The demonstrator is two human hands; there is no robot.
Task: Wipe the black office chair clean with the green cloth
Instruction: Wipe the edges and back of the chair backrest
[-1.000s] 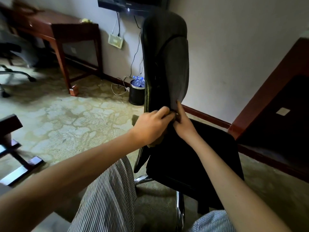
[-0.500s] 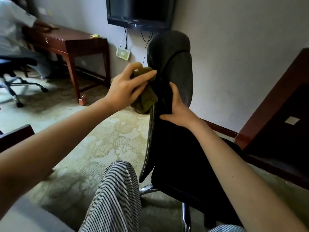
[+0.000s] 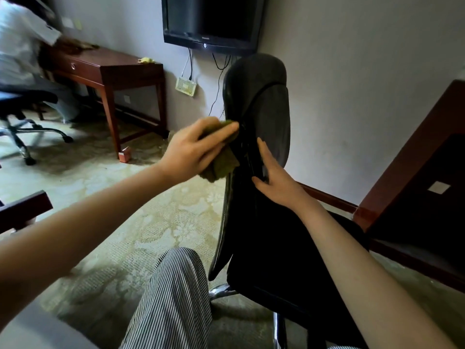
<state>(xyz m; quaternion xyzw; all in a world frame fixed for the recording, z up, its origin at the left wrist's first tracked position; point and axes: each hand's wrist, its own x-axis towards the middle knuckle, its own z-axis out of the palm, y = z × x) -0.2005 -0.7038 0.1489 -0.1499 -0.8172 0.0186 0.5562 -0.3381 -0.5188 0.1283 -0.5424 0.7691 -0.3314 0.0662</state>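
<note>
Left hand (image 3: pixel 191 152) clenched the green cloth (image 3: pixel 221 165) against the chair back (image 3: pixel 261 96) to wipe it. Right hand (image 3: pixel 276 182) lay flat, grip released, steadying it.

Under us spreads a pale patterned carpet floor (image 3: pixel 156 222). The black office chair (image 3: pixel 259 96) stands on it just right of our left grip (image 3: pixel 196 152). Beyond and left of that grip stands a wooden desk (image 3: pixel 113 71), a small reddish block (image 3: pixel 125 154) by its leg, and farther left a castor chair (image 3: pixel 30 102).
</note>
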